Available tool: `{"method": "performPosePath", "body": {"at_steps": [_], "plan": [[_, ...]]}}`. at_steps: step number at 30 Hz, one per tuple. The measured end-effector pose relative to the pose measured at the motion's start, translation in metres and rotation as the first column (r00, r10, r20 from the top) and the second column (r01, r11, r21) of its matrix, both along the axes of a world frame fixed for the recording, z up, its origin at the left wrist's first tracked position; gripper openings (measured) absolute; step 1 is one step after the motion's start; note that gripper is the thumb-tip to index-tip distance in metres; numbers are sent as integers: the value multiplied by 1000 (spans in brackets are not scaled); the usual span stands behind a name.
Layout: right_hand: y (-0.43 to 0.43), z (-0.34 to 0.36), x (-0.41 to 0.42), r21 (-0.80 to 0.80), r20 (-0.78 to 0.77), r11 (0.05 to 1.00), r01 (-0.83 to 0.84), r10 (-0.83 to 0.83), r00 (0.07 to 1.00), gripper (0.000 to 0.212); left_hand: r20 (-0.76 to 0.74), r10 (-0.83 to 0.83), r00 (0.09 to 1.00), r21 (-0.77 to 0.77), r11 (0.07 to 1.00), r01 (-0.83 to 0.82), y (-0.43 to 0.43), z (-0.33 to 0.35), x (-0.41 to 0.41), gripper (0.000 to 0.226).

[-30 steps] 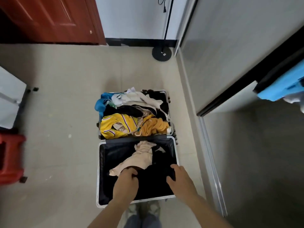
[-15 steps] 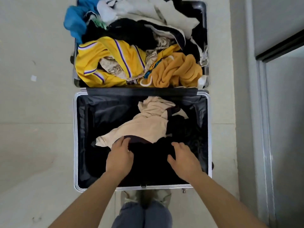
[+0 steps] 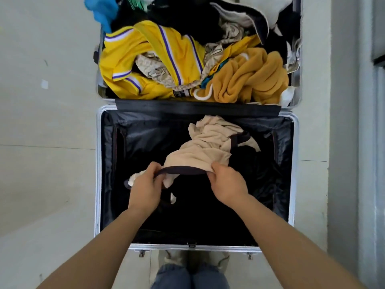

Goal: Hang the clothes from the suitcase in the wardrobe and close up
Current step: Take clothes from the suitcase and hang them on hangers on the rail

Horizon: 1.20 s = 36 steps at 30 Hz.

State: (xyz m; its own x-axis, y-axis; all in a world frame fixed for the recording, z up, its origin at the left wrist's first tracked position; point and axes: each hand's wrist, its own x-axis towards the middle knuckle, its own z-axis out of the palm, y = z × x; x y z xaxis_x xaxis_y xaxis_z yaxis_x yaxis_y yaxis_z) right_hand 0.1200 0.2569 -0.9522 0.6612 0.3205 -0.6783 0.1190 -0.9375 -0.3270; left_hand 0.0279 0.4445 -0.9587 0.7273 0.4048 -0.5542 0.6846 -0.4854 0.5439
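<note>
The left grip (image 3: pixel 145 188) and right grip (image 3: pixel 227 184) are bare, as are both forearms (image 3: pixel 110 243) to the frame's lower edge. Faded blue denim jeans (image 3: pixel 173 277) cover the legs, and pale beige shoes (image 3: pixel 168 258) show past their hems.

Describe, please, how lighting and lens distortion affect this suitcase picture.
Head view: soft, even light, no glare; the suitcase rim looks barely bowed; the black lining is too dark for detail; the beige garment gripped by left hand and right hand is sharp.
</note>
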Motion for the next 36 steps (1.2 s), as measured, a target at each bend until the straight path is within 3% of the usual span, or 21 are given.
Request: {"method": "performPosePath", "body": {"at_steps": [4, 9, 15, 19, 22, 25, 28, 32, 36], "plan": [[0, 72, 20, 245, 14, 941, 236, -247, 969, 22, 252, 273, 928, -213, 952, -222, -12, 95, 27, 7], [12, 207, 42, 446, -76, 776, 446, -464, 883, 21, 303, 555, 775, -505, 783, -363, -17, 242, 61, 7], [7, 390, 48, 610, -126, 602, 516, -569, 813, 24, 330, 531, 780, -613, 749, -251, -11, 425, 71, 11], [6, 520, 33, 671, -51, 630, 391, -487, 872, 17, 234, 578, 782, -738, 629, -244, 6, 559, 65, 6], [-2, 595, 23, 671, -17, 666, 328, -428, 904, 23, 267, 507, 820, -755, 638, -149, 21, 641, 57, 10], [-16, 671, 13, 687, 100, 685, 241, -418, 903, 21, 413, 327, 850, -622, 783, 1, 22, 715, 43, 21], [-35, 720, 3, 712, 158, 672, 204, -437, 886, 11, 524, 227, 821, -447, 894, 37, 17, 761, 37, 8], [-66, 766, -5, 675, 304, 726, 136, -440, 845, 24, 588, -35, 808, -228, 952, 207, 9, 802, 41, 13], [-96, 818, -3, 725, 350, 670, 163, -561, 750, 25, 562, -429, 707, 57, 873, 485, 2, 834, 53, 2]]}}
